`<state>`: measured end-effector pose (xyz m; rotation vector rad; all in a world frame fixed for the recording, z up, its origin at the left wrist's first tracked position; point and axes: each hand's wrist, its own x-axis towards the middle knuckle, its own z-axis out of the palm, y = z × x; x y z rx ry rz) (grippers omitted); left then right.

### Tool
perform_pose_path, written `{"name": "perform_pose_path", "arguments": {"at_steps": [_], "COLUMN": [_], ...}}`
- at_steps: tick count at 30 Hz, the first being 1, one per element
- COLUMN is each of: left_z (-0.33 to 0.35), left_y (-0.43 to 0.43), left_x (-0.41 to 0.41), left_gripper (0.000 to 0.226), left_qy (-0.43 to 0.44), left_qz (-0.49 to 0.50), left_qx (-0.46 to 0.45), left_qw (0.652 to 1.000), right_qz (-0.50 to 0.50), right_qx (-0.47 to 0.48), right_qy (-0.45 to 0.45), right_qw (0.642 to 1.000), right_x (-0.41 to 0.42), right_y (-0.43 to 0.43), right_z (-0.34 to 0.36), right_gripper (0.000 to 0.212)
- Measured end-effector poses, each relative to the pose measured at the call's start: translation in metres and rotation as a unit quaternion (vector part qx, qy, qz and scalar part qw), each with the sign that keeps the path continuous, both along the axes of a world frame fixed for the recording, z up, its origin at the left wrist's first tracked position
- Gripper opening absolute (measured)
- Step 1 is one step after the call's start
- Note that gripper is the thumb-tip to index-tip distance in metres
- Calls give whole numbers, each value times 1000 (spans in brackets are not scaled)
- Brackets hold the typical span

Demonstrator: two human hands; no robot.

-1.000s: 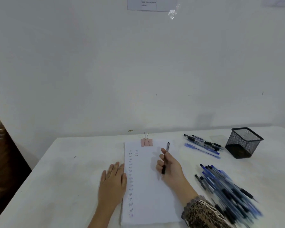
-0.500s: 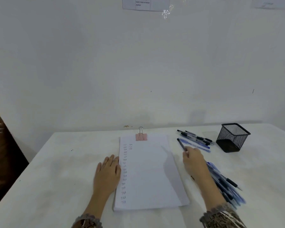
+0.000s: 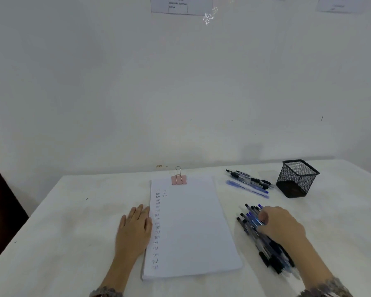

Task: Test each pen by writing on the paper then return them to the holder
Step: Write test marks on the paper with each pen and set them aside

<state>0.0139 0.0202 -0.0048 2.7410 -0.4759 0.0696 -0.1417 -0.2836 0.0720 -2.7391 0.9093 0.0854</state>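
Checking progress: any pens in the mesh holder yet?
No: nothing stands in the mesh holder; a few pens lie loose beside it.

**A plain room for desk work**

This looks like an office or a study room, but it is hard to say which. A white table [image 3: 73, 232] stands right against a bare white wall [image 3: 116, 82]. Printed notes [image 3: 180, 5] are stuck high up on the wall, and one has shiny tape [image 3: 209, 17] at its corner. A stack of paper [image 3: 193, 228] lies on the table, held at the top by a pink clip [image 3: 178, 180]. Small written words run down its left side. A big pile of pens [image 3: 272, 254] lies to the right of the paper. A few more pens [image 3: 248, 183] lie beside a black mesh holder [image 3: 297, 179]. Something brown [image 3: 0, 200] shows at the left edge, too dim to tell.
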Motion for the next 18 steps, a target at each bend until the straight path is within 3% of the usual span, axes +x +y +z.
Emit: {"name": "perform_pose_path", "arguments": {"at_steps": [3,6,8,12,18], "left_z": [0,-2,-4,-7,-6], "left_y": [0,0,0,1,0], "left_x": [0,2,3,4,5], "left_gripper": [47,47,50,94,99], "left_qy": [-3,-8,-12,-19,-10], "left_qz": [1,3,5,13,19], "left_qx": [-8,-11,-6,-8,3], "left_qw": [1000,1000,1000,1000,1000], "right_qz": [-7,9,53,120,115], "right_qx": [39,5,-9,-47,-101], "right_qy": [-31,-76,-46,33,-38], "right_qw": [999,997,998,991,987], "right_x": [26,75,107,144,146], "right_y": [-21,-40,-43,-55,-49], "right_z": [24,32,23,-18,-26], "right_gripper": [10,25,27,20,15]}}
